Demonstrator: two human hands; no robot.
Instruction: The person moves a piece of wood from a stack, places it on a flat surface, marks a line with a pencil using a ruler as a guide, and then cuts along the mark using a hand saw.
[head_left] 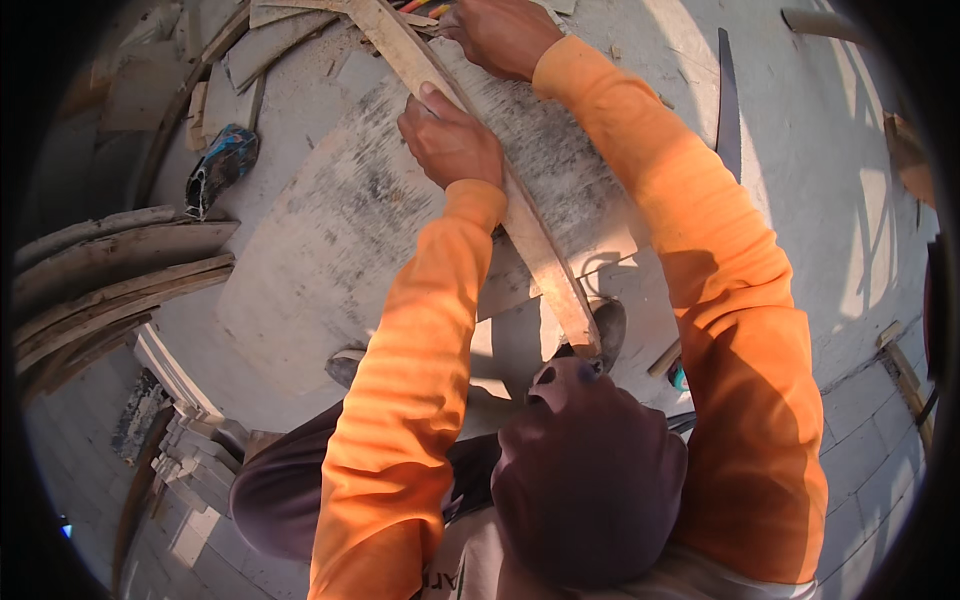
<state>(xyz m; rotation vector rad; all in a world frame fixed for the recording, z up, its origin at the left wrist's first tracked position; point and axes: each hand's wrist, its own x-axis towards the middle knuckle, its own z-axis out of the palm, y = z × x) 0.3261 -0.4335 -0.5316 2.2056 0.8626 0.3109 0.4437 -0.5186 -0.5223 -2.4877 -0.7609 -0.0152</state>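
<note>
A long, narrow wooden batten (545, 265) runs slantwise from the far edge down to my bent knee. My left hand (452, 140) is closed round it above the middle, thumb lying along the top. My right hand (503, 38) is just right of the batten's far part, its fingers pinched together; what they hold, if anything, is too small to make out. Beneath the batten lies a worn board (340, 215) with dark, scuffed patches. Red and yellow thin things (425, 14) show beside my right fingertips, partly hidden.
Curved planks (125, 265) are stacked at the left, with wood offcuts (270, 45) at the far left. A crumpled blue-and-black item (222, 165) lies near them. A dark, tapering blade (728, 110) rests right of my right forearm. My shoe (610, 325) is beside the batten's near end.
</note>
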